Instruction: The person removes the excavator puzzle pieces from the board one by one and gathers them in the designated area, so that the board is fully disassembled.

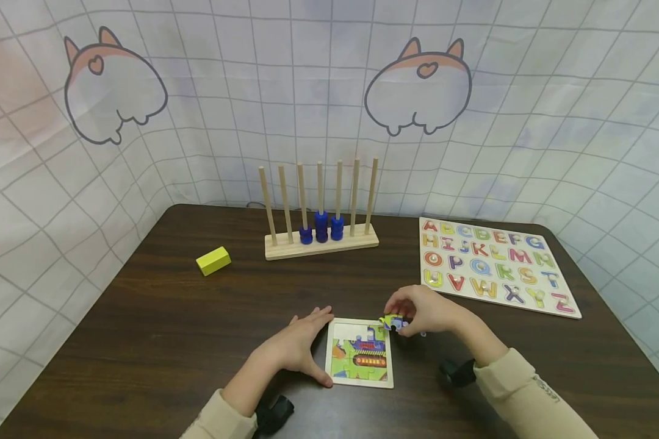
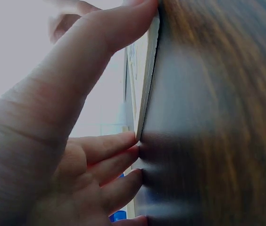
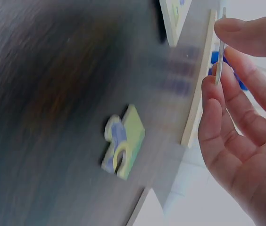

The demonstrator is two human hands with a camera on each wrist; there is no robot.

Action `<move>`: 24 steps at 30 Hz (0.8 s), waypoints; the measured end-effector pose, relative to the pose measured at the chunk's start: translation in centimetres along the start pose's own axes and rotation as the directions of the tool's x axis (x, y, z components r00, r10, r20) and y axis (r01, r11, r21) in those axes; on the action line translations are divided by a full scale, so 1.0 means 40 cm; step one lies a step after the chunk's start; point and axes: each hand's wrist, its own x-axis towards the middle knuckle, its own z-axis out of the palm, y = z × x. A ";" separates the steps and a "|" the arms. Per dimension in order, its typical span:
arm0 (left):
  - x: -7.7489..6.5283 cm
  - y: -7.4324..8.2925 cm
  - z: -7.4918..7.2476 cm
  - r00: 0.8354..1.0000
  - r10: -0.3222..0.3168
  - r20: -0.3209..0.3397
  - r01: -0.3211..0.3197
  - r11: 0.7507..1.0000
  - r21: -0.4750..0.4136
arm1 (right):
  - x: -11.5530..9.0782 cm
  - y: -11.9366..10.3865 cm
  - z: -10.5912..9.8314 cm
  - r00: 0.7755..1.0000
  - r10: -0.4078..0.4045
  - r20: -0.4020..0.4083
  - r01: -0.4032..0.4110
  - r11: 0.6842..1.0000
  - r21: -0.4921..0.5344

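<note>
A square wooden puzzle tray point(image 1: 360, 383) holds several joined jigsaw pieces with a blue, red and green picture; bare white backing shows at its upper left. My left hand point(image 1: 292, 347) spans the tray's left side with outstretched fingers, thumb at the near corner and forefinger at the far one. In the left wrist view the fingertips point(image 2: 132, 137) touch the tray edge and tabletop. Over the tray's upper right corner, my right hand point(image 1: 425, 310) pinches a yellow and blue puzzle piece point(image 1: 391, 321) between thumb and fingers. Another loose puzzle piece point(image 3: 133, 132) lies on the table below that hand.
Behind the tray stands a wooden peg rack point(image 1: 323, 249) with blue rings on three pegs. An alphabet board point(image 1: 500, 266) lies at the right back, a yellow block point(image 1: 213, 261) at the left. A patterned cloth point(image 1: 225, 91) hangs behind the dark table point(image 1: 143, 341).
</note>
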 end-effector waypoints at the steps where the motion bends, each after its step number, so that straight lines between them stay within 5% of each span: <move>1: 0.000 0.001 0.000 1.000 0.000 -0.001 0.000 1.000 -0.001 | -0.005 0.002 -0.004 1.000 0.000 -0.005 0.000 1.000 -0.002; 24: 0.001 0.000 -0.003 1.000 -0.006 0.010 0.006 1.000 0.001 | -0.114 0.058 -0.060 0.996 0.036 -0.079 -0.036 0.999 -0.001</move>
